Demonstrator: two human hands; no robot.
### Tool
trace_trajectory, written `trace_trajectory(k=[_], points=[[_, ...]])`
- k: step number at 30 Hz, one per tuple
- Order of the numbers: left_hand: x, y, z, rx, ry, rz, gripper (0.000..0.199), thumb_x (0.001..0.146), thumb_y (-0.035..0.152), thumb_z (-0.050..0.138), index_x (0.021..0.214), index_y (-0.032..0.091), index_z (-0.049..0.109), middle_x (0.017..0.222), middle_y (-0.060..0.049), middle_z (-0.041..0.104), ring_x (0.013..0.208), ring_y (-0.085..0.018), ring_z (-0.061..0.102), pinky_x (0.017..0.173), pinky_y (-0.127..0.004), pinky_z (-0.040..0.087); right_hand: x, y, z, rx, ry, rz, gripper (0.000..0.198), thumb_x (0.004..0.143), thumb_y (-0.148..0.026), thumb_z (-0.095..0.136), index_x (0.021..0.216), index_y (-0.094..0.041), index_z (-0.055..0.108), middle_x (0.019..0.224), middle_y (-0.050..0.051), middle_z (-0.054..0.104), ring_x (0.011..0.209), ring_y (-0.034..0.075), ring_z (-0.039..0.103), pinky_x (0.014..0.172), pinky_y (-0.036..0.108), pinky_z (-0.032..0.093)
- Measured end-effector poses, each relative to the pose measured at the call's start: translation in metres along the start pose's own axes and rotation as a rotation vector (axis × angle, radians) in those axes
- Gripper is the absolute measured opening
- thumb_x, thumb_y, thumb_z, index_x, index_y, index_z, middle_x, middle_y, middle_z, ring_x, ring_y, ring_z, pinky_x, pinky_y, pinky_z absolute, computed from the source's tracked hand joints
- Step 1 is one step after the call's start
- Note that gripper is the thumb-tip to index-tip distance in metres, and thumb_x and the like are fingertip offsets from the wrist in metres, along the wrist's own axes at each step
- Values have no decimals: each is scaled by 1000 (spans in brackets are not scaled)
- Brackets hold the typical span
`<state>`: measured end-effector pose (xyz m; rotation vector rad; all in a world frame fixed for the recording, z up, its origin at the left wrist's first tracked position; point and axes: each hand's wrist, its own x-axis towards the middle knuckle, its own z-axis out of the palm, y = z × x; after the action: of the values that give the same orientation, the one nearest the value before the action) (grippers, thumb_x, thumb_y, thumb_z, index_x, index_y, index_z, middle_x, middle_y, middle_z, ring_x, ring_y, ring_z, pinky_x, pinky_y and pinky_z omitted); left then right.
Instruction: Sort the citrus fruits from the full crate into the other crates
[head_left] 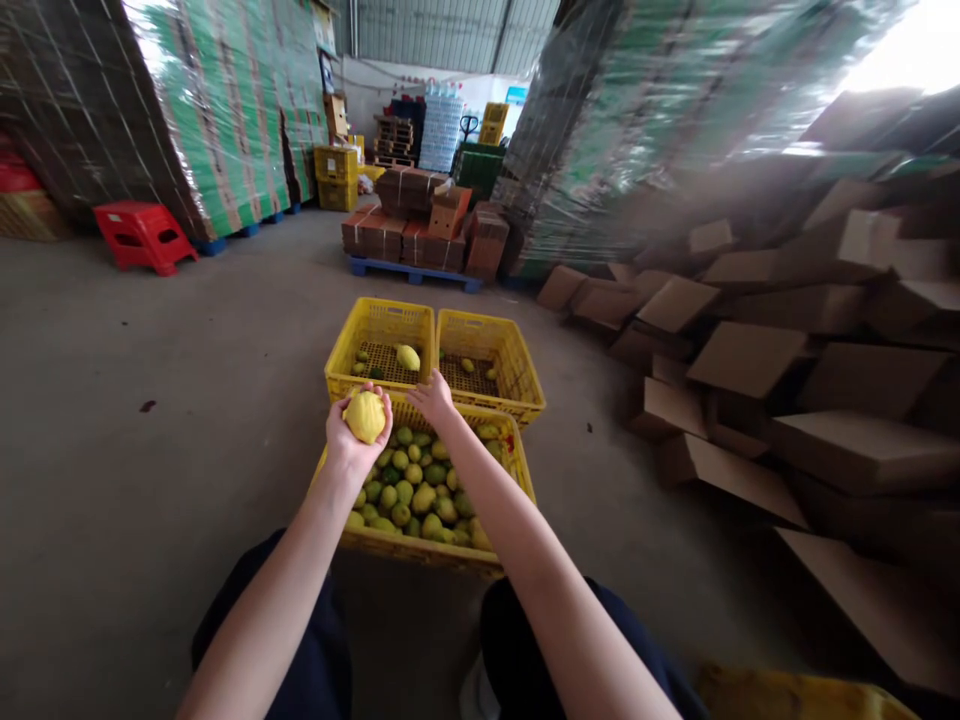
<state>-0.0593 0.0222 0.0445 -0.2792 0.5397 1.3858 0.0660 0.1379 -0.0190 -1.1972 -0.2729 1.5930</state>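
My left hand [358, 432] cups a yellow lemon [366, 416] in its palm, above the left side of the near yellow crate [420, 546]. That crate holds many green and yellowish lemons [424, 497]. My right hand [435, 397] reaches over the far rim of the near crate, its fingers stretched out and nothing in them. Just beyond those fingers, another yellow lemon [408, 357] shows within the far left crate [339, 345]; I cannot tell whether it touches the bottom. A few smaller fruits lie there and in the far right crate [517, 365].
Cardboard boxes [746, 358] are heaped on the right. A red stool [144, 236] stands at the left beside wrapped green stacks [225, 110]. Ahead, a blue pallet [412, 272] bears bundled cardboard [411, 240]. Another yellow crate edge [795, 695] shows at bottom right.
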Motion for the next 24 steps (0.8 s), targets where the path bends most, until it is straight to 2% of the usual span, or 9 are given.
trace_trajectory(k=[3,5,7,10,14,19,22,24], points=[[4,3,-1,-23,4,40,31,79,17,44,99,15,69,69,-4,68,63,-17,69,54,-24,57,-22,-12,-26,-34,-15,128,20,87,-17,49,105,-17,59,87,7,66,72,19,66,65,37,57],[4,2,-2,-38,9,39,31,80,18,43,97,14,68,70,-5,69,63,-17,69,53,-25,57,-39,-26,-51,-29,-28,164,22,82,-12,49,100,-15,61,87,10,68,74,22,68,66,39,57],[5,-2,-2,-41,4,19,30,81,19,42,95,14,68,71,-6,69,64,-18,69,53,-25,57,-55,-45,-76,20,-36,121,20,81,-11,48,94,-15,62,84,11,70,75,22,69,64,35,56],[6,-9,-3,-21,-13,0,29,82,20,42,93,14,68,71,-6,68,64,-18,69,52,-25,57,-73,-74,-106,126,-10,13,20,77,-8,47,87,-18,61,76,6,70,73,18,69,64,28,56],[10,-17,-3,13,4,4,30,81,19,42,95,15,68,70,-5,68,64,-18,69,52,-25,57,-84,-78,-137,226,40,-47,18,73,-7,49,81,-20,59,71,3,69,64,15,66,58,25,55],[20,-33,-12,113,-5,-4,28,83,24,42,95,15,66,72,-5,68,67,-17,69,53,-23,56,-85,-57,-150,253,85,29,20,69,-4,49,79,-20,56,63,2,64,51,14,59,46,23,49],[38,-52,-29,361,50,-9,29,85,29,40,96,19,65,75,-2,68,71,-13,69,58,-20,55,-91,-59,-144,267,28,46,20,69,-5,50,82,-19,56,65,4,66,53,15,61,47,24,50],[53,-67,-46,467,111,-72,31,85,30,39,98,18,64,75,-4,67,71,-16,68,57,-23,55,-99,-65,-141,289,-4,36,20,69,-5,50,83,-19,56,66,3,66,54,15,61,48,24,51]])
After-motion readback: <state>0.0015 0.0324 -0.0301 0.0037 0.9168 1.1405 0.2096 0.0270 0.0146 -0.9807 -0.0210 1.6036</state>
